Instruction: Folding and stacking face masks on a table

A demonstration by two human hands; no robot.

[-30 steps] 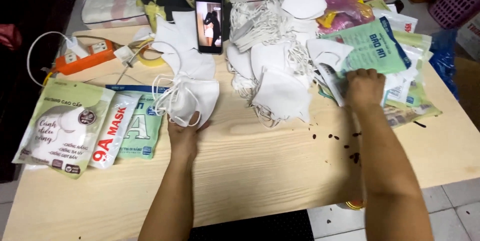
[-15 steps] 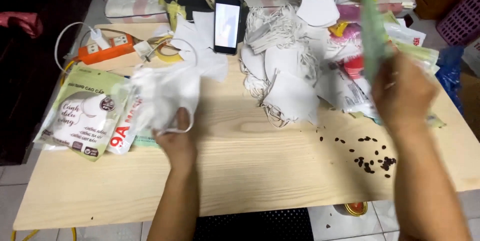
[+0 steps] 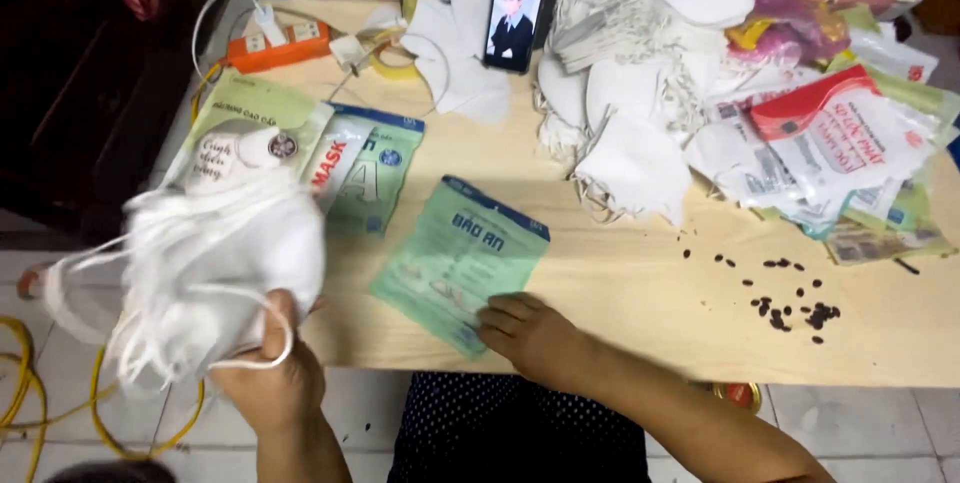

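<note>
Gripping a bunch of white face masks (image 3: 200,263) with their ear loops dangling, the left hand (image 3: 270,373) is closed around the bundle's lower edge, thumb over the front, and holds it up off the near left corner of the table (image 3: 640,293); the masks rise above and to the outer side of that hand. The right hand (image 3: 530,333) lies flat, fingers pressed together, on the near corner of a pale green packet (image 3: 460,258), which rests on the table and stretches away from the fingertips toward the far side. Beyond the left hand lie more printed packets (image 3: 300,148) side by side, and farther off an orange power strip (image 3: 275,48). Beyond the right hand sits a heap of loose white masks (image 3: 630,133), with a phone (image 3: 515,13) propped upright behind. Outward of the right hand, dark seeds (image 3: 790,303) are scattered across the wood.
</note>
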